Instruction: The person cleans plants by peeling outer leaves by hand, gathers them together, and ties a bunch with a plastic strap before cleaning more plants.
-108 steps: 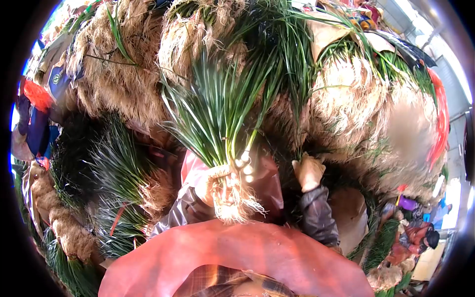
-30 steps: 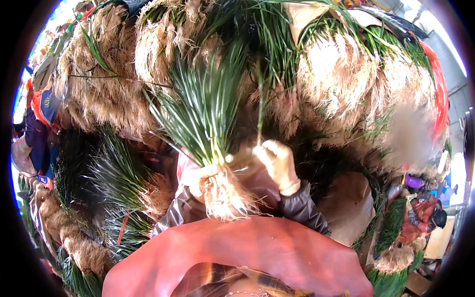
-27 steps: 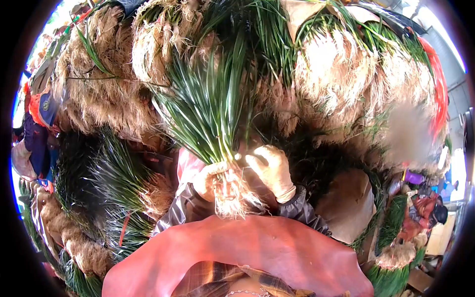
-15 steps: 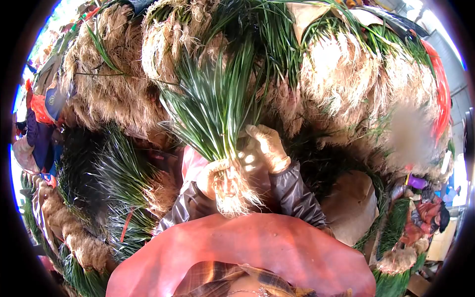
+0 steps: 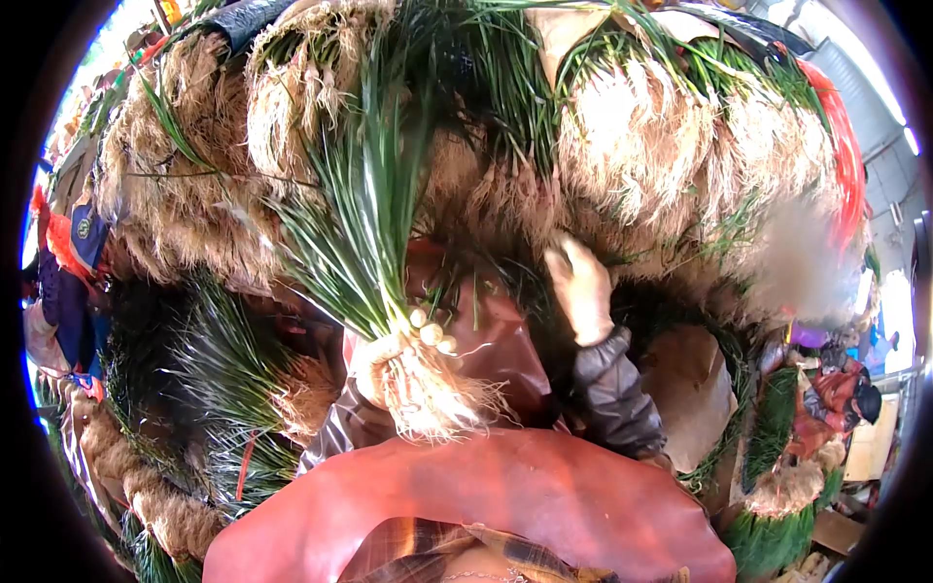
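My left hand (image 5: pixel 377 358), in a pale glove, is closed around a bunch of green onions (image 5: pixel 364 228) just above their roots. The long green leaves fan upward, and a tuft of pale stringy roots (image 5: pixel 437 398) hangs below the grip. Pale rounded fingertips show at the right of the stems. My right hand (image 5: pixel 581 287), also gloved, is raised to the right of the bunch, with its fingers stretched upward and nothing visible in them. Its fingertips are close to the hanging roots of the piled onions (image 5: pixel 520 199); whether they touch is unclear.
Heaped bunches with thick pale roots (image 5: pixel 646 136) line the far side. More bunches (image 5: pixel 233 340) lie at left, one with a red tie. A brown sheet (image 5: pixel 688 394) stands at right. Another person (image 5: pixel 844 394) is at far right. A reddish apron (image 5: pixel 466 505) covers my front.
My right hand has moved away from the bunch, to the right, and its fingers have straightened. My left hand has shifted slightly left and down with the green onions. The view has shifted.
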A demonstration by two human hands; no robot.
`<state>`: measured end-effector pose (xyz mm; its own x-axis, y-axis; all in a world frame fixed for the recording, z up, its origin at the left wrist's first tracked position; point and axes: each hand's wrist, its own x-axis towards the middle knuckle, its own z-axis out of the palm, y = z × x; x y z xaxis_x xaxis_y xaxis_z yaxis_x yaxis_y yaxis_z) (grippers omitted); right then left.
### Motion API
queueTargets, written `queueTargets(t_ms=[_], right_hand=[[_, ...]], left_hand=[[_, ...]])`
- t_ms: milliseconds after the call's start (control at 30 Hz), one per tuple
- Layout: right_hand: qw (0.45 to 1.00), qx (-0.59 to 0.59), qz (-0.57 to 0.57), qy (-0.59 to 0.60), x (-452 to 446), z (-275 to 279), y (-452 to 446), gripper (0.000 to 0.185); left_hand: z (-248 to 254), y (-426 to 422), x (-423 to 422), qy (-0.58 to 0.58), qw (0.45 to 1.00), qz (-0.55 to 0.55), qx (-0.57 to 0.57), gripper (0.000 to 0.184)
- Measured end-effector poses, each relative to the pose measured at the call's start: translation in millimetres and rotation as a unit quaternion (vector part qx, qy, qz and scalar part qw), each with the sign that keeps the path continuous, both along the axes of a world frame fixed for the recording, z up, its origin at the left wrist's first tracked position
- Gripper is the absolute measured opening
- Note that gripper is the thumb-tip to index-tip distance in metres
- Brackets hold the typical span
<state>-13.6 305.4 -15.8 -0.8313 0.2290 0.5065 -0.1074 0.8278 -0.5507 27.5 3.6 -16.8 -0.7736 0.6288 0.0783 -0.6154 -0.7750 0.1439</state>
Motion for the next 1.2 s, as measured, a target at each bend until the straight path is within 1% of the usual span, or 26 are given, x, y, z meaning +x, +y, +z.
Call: queueTargets(t_ms=[33,67,100,133,167,200,267,333,367,400,433,467,533,600,667,733,800,833,867,933,967,1033,1067,1133,1167,1200], right_hand=[[0.997,0.048,-0.009,0.055,-23,19,-15,0.049],[0.989,0.095,-0.020,0.109,-45,40,-30,0.056],[0.990,0.119,-0.073,-0.011,-65,49,-44,0.066],[0.973,0.141,-0.124,-0.134,-84,54,-57,0.076],[0.979,0.103,-0.144,-0.105,-114,40,-64,0.078],[0.981,0.064,-0.165,-0.074,-138,26,-73,0.080],[0.982,0.109,-0.137,-0.069,-157,37,-114,0.067],[0.955,0.266,-0.087,0.097,-174,27,-129,0.060],[0.955,0.264,-0.087,0.099,-173,27,-129,0.060],[0.982,0.174,-0.072,-0.025,-161,47,-128,0.057],[0.984,0.082,-0.054,-0.146,-151,61,-124,0.053],[0.985,0.083,-0.053,-0.140,-140,64,-117,0.053],[0.998,0.028,-0.025,0.047,-106,61,-96,0.047],[0.997,0.054,-0.042,0.045,-80,46,-75,0.054],[0.998,0.036,-0.042,0.025,-54,42,-61,0.051],[0.999,0.017,-0.040,0.006,-50,48,-59,0.048],[0.997,-0.075,0.002,0.034,-59,63,-57,0.042],[0.992,-0.044,0.045,0.112,-66,70,-61,0.037],[0.991,-0.047,0.047,0.117,-79,78,-66,0.037],[0.994,-0.064,-0.022,-0.092,-109,94,-79,0.038],[0.994,-0.065,-0.018,-0.091,-123,94,-85,0.038],[0.984,-0.039,-0.006,-0.172,-152,76,-93,0.036],[0.984,0.028,-0.019,-0.176,-158,66,-95,0.038],[0.992,-0.019,-0.036,-0.119,-157,63,-102,0.040],[0.993,-0.019,-0.033,-0.114,-155,65,-98,0.040],[0.970,-0.189,0.029,-0.147,-146,66,-84,0.040]], left_hand=[[9,2,3,-0.008,0.997,0.024,-0.067,0.040],[6,0,4,-0.004,0.998,0.016,-0.061,0.037],[8,-1,5,0.024,0.997,0.045,-0.058,0.037],[12,-1,8,0.048,0.995,0.074,-0.055,0.038],[20,-8,10,0.046,0.997,0.055,-0.025,0.040],[35,9,-4,0.050,0.997,0.056,-0.024,0.040],[55,21,1,0.078,0.997,0.006,-0.026,0.040],[71,27,24,0.123,0.989,-0.077,-0.035,0.040],[76,29,34,0.147,0.982,-0.118,-0.035,0.040],[81,30,44,0.170,0.974,-0.148,-0.034,0.040],[83,32,49,0.187,0.967,-0.170,-0.030,0.040],[83,32,56,0.195,0.963,-0.184,-0.029,0.040],[81,30,60,0.197,0.960,-0.197,-0.029,0.040],[78,27,58,0.195,0.961,-0.193,-0.031,0.040],[75,22,51,0.181,0.967,-0.177,-0.041,0.041],[73,17,44,0.166,0.972,-0.157,-0.047,0.041],[76,13,39,0.146,0.980,-0.129,-0.053,0.041],[76,13,38,0.139,0.982,-0.112,-0.055,0.041],[76,5,33,0.125,0.987,-0.085,-0.062,0.041],[76,1,33,0.110,0.991,-0.036,-0.069,0.041],[74,-8,27,0.089,0.993,0.005,-0.078,0.041],[71,-15,23,0.079,0.992,0.045,-0.087,0.041],[69,-13,21,0.074,0.991,0.059,-0.093,0.042],[66,-14,15,0.070,0.990,0.077,-0.096,0.042],[65,-12,16,0.071,0.989,0.082,-0.097,0.042],[64,-9,16,0.069,0.989,0.083,-0.097,0.042]])
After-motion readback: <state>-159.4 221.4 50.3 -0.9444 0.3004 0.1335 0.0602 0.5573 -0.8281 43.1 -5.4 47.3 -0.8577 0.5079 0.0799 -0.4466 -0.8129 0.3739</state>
